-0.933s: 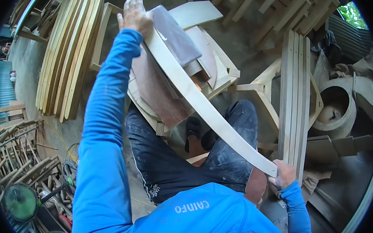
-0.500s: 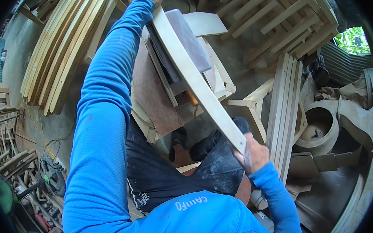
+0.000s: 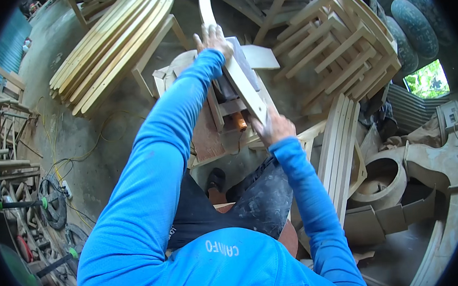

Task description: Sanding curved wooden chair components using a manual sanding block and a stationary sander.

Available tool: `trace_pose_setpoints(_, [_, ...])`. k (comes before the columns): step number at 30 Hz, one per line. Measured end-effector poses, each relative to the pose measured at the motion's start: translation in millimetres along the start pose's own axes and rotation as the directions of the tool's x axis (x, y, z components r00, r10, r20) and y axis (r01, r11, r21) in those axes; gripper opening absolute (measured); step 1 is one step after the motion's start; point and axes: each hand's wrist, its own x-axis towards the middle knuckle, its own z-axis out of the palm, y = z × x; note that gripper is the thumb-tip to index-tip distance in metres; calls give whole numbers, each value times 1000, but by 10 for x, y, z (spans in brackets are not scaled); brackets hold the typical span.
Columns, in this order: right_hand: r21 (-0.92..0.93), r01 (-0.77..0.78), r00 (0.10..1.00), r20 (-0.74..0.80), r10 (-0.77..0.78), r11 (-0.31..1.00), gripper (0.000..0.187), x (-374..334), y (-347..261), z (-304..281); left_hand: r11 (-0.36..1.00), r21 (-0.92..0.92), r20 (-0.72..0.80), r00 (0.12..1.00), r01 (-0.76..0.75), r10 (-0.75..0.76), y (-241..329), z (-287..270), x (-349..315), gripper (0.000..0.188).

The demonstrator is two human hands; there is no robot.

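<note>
A long, pale, curved wooden slat (image 3: pixel 246 91) stretches from the top of the view down toward my lap. My right hand (image 3: pixel 277 128) grips its near end, close to a small dark hole. Farther up, my left hand (image 3: pixel 214 40) lies over the slat, its fingers pressed on the wood and the thumb side spread to the left. The slat rests along a wooden-framed bench machine with a grey belt-like surface (image 3: pixel 242 62), which is partly hidden under it. An orange handle-like part (image 3: pixel 240 122) pokes out below, near my right hand.
A stack of curved slats (image 3: pixel 116 44) stands at the far left. Slatted wooden frames (image 3: pixel 344 50) are piled at the far right. Long straight boards (image 3: pixel 340 151) lean beside my right arm, near a round wooden drum (image 3: pixel 378 183). A yellow cable (image 3: pixel 55 166) runs over the floor at left.
The slat has slid away from me, its far end now reaching the top of the view. My right hand moved forward with it. My left hand shifted from the far end to mid-slat.
</note>
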Motion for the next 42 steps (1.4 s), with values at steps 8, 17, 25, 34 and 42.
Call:
trace_pose_setpoints(8, [163,261,959,-159,-236,951,65,-1965,737,-108,987,-130,-26,995,-95,93,232,-4,-1501,78])
trace_pose_setpoints(17, [-12,332,917,-228,-326,943,66,-1338,392,-37,987,-96,-42,991,-127,124,180,74,-737,76])
trace_pose_setpoints(25, [-177,323,881,-303,-364,930,60,-148,-52,93,978,-140,-74,987,-153,144,-213,65,505,72])
trace_pose_setpoints(34, [-255,355,850,-312,-424,899,62,954,-449,277,944,-309,-39,994,-113,107,-509,-140,1313,76])
trace_pose_setpoints(42, [-184,351,845,-359,-395,918,63,1773,-844,309,859,-511,144,985,-10,97,-697,-340,1480,92])
